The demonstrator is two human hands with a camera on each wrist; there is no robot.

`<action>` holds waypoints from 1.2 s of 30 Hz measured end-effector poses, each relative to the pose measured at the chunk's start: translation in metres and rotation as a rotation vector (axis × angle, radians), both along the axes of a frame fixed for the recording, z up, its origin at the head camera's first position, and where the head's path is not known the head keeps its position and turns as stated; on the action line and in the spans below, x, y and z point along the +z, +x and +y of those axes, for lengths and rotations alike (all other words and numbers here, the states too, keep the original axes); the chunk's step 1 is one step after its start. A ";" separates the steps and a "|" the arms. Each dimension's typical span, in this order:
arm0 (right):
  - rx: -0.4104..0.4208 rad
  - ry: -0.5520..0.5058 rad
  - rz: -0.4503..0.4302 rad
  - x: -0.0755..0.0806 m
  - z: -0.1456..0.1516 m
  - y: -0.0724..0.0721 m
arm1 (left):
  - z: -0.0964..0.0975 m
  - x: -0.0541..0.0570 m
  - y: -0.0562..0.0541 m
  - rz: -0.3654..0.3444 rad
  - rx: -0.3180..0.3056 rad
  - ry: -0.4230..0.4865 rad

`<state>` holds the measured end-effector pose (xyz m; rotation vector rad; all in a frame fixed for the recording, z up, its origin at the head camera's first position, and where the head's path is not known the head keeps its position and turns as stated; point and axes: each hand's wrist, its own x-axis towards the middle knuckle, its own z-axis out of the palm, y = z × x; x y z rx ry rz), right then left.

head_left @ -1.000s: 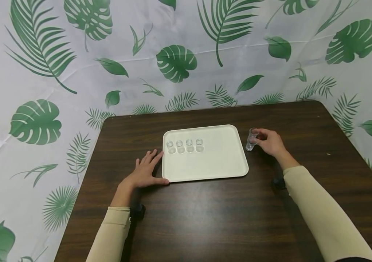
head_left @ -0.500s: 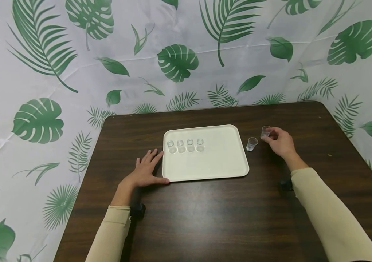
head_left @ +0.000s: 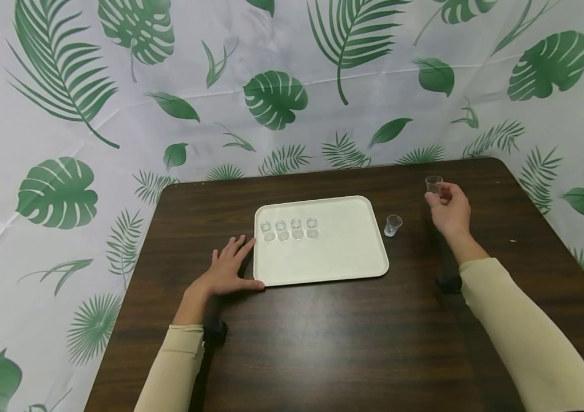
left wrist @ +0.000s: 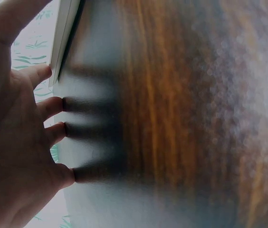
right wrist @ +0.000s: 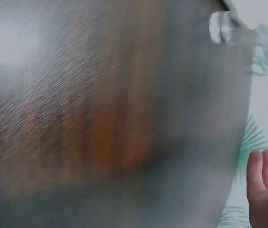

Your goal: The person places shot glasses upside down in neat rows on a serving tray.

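In the head view my right hand [head_left: 450,212] pinches a small clear shot glass [head_left: 433,184], upright with its rim up, over the table to the right of the tray. A second clear shot glass [head_left: 393,225] stands on the wood just beside the right end of the white tray [head_left: 348,252]. My left hand [head_left: 227,271] lies with fingers spread at the tray's left end, thumb and index finger touching its edge. In the left wrist view the fingertips [left wrist: 66,175] of that hand rest on the table. The right wrist view shows only part of my right hand [right wrist: 264,190].
Several small clear glasses [head_left: 297,229] stand in a row in the tray's back left part. The dark wooden table [head_left: 353,343] runs back to a white cloth [head_left: 194,131] printed with green leaves.
My right hand has lifted one shot glass off the other and carried it right and toward the table's back. The second glass stays beside the tray. My left hand has not moved.
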<state>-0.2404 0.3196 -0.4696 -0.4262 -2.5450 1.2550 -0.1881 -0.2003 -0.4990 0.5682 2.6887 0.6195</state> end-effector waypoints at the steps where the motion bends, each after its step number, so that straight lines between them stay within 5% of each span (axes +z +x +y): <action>1: -0.014 -0.001 0.016 0.003 -0.002 -0.001 | 0.000 0.000 0.000 -0.003 0.001 0.002; 10: -0.028 0.009 0.125 0.021 -0.024 -0.006 | -0.001 0.000 -0.001 -0.001 -0.002 0.003; 19: 0.161 0.077 0.251 0.024 -0.058 -0.010 | -0.001 0.000 0.001 0.006 -0.001 0.004; 36: 0.421 0.145 0.234 0.005 -0.124 -0.003 | 0.000 0.000 0.001 -0.002 0.000 0.006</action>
